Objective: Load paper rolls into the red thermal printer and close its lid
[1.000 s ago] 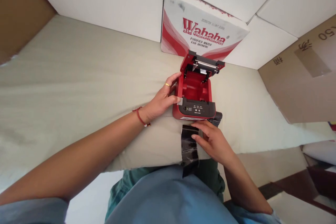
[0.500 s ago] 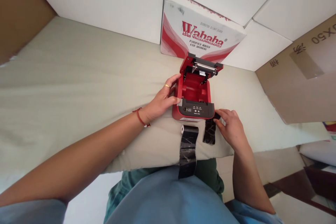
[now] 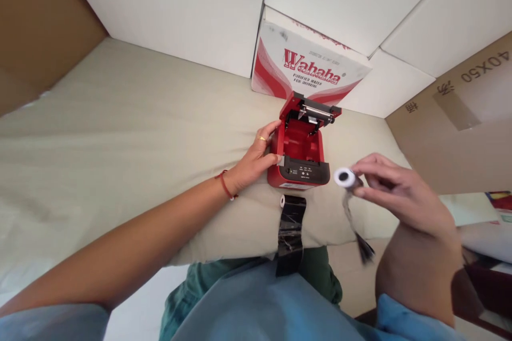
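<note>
A small red printer [image 3: 303,153] with its lid flipped open sits on a beige padded surface [image 3: 120,133]; its paper bay holds nothing. My left hand [image 3: 256,162] grips the printer's left side, thumb on its front corner. My right hand [image 3: 394,189] is raised to the right of the printer, fingers pinched on a white paper roll [image 3: 344,177] whose dark wrapper strip dangles below it. A second roll [image 3: 283,201] lies in front of the printer, its black strip [image 3: 290,234] hanging over the surface's edge toward my lap.
A red and white Wahaha water carton [image 3: 312,66] stands right behind the printer. White cartons [image 3: 180,16] line the back, brown cardboard boxes [image 3: 460,112] stand on the right and another [image 3: 36,26] at far left.
My right hand picked the right-hand roll up from beside the printer and lifted it up and to the right, its strip trailing. My left hand stayed on the printer.
</note>
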Available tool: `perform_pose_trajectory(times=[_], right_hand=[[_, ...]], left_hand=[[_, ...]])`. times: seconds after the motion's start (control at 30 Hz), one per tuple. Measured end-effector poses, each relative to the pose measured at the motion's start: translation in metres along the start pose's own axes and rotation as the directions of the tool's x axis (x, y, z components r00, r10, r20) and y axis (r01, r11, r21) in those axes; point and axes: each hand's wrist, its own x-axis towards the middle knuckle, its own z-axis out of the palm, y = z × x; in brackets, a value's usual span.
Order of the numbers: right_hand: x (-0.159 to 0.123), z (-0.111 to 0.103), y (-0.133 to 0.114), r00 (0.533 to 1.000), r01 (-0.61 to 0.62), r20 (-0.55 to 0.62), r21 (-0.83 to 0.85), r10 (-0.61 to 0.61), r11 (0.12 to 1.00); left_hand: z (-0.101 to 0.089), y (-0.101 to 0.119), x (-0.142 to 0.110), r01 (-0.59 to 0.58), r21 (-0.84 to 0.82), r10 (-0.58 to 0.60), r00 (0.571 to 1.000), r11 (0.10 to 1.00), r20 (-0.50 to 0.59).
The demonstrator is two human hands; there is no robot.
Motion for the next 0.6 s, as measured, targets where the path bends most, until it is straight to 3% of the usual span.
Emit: perform_pose_trajectory(times=[0.13, 0.23, 0.33, 0.47, 0.6], right_hand=[[0.051, 0.046, -0.003, 0.975, -0.101, -0.212, -0.134, 0.071, 0.986], [0.08, 0.073, -0.004, 0.972, -0.173, -0.202, -0.264, 0.121, 0.949], [0.1, 0.085, -0.007, 0.978, -0.196, -0.15, -0.442, 0.143, 0.876], [0.116, 0.088, -0.014, 0.977, -0.211, -0.141, -0.58, 0.157, 0.787], [0.126, 0.092, -0.017, 0.969, -0.235, -0.095, -0.64, 0.228, 0.732]], left_hand=[[0.005, 0.013, -0.01, -0.14, 0.319, 0.195, 0.969, 0.937, -0.15], [0.011, 0.024, -0.021, -0.248, 0.576, 0.43, 0.88, 0.779, -0.202], [0.021, 0.032, -0.03, -0.38, 0.664, 0.548, 0.834, 0.644, -0.054], [0.035, 0.037, -0.036, -0.541, 0.676, 0.615, 0.772, 0.5, 0.163], [0.041, 0.043, -0.035, -0.562, 0.724, 0.636, 0.739, 0.401, 0.221]])
